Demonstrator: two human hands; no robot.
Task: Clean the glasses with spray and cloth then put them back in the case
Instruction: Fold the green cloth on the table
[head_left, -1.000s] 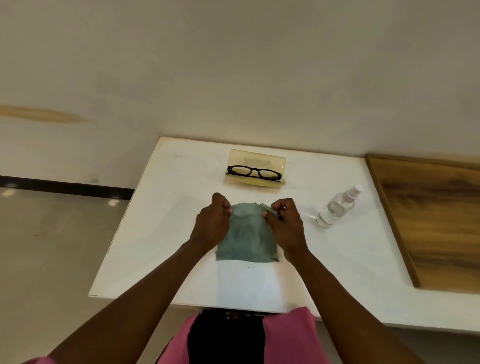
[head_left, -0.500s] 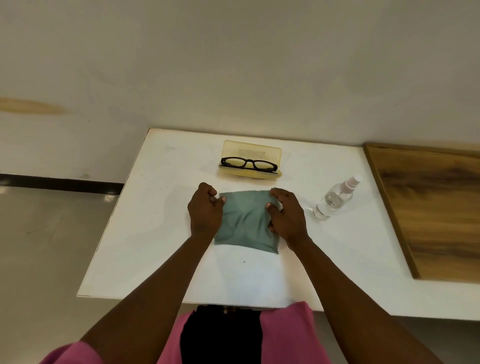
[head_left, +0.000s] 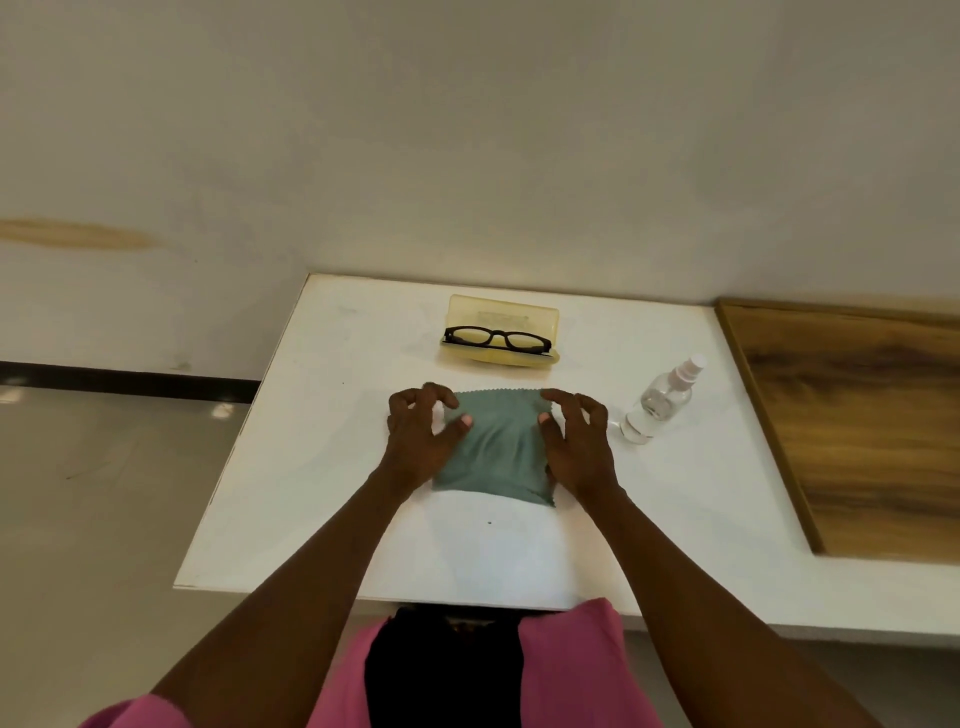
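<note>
flat between loose, spread left hand (head_left: 420, 437) and right hand (head_left: 581, 445), grey-green cloth (head_left: 494, 453) lies faintly creased, zigzag-edged.

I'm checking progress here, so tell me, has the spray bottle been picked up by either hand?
No, the spray bottle lies on the white table, apart from the right hand, and both hands rest at the green cloth.

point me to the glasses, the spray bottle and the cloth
glasses (head_left: 497, 339): head view, on the frame's bridge.
spray bottle (head_left: 658, 404): head view, on the clear body.
cloth (head_left: 498, 447): head view, on the bare middle between the hands.
</note>
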